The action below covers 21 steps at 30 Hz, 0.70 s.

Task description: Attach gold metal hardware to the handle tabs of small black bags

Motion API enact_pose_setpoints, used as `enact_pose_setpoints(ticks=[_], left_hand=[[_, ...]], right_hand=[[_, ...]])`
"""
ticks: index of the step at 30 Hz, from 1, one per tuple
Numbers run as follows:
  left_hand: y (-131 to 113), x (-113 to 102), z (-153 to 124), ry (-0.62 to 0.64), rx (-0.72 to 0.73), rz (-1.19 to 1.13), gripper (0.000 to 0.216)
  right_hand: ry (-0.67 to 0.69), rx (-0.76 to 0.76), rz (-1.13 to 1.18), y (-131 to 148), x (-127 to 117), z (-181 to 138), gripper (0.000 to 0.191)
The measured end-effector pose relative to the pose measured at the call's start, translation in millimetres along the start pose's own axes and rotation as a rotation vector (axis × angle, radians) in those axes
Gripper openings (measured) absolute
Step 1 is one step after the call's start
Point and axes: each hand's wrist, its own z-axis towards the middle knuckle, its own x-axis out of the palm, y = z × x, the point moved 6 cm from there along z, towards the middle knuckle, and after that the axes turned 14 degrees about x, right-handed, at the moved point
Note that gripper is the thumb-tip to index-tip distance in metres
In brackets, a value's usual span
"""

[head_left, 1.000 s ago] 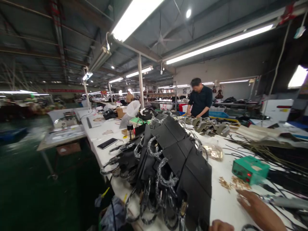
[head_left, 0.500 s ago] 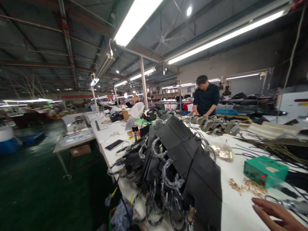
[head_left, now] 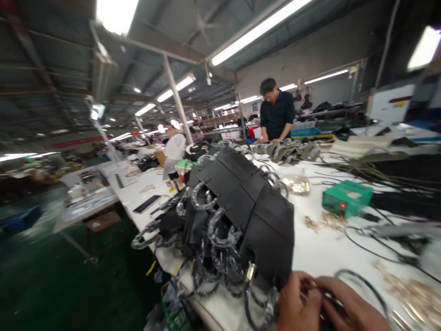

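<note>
At the lower right, my left hand [head_left: 298, 303] and my right hand [head_left: 353, 305] come together with bent fingers. Between them is a black piece [head_left: 329, 317], mostly hidden by the fingers; its kind cannot be told. A thin black strap [head_left: 367, 278] curves out behind my right hand, and whether it joins that piece is unclear. Just left of my hands lies a heap of flat black bag panels [head_left: 267, 225]. Plastic-wrapped loop handles [head_left: 220, 234] stick out of the heap. A gold-coloured metal fitting [head_left: 250, 272] shows on one handle close to my left hand.
A green box [head_left: 347, 197] with a red light stands beyond my hands. Small gold parts [head_left: 325, 222] lie before it, with more [head_left: 413, 294] at far right. A dark phone [head_left: 147, 204] rests left of the heap. A co-worker [head_left: 277, 110] stands across the white table [head_left: 310, 253].
My view has swung down and to the right. The right hand, spread at the right edge before, is now closed beside the heap, and my left hand has come into view.
</note>
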Motion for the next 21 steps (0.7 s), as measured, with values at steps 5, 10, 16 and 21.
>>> enact_pose_setpoints(ticks=[5,10,16,21], left_hand=[[-19,7,16,0.086,0.037,-0.104,0.034],[-14,9,20,0.129,0.102,-0.165,0.029],[-5,10,17,0.141,0.165,-0.091,0.031],[-2,12,19,0.159,0.161,-0.041,0.028]], right_hand=[[-0.017,0.054,0.144,41,-25,-9,0.027],[-0.117,0.106,0.162,37,-34,-9,0.018],[-0.148,0.121,0.132,34,-32,-10,0.012],[-0.155,0.158,0.148,34,-34,-11,0.012]])
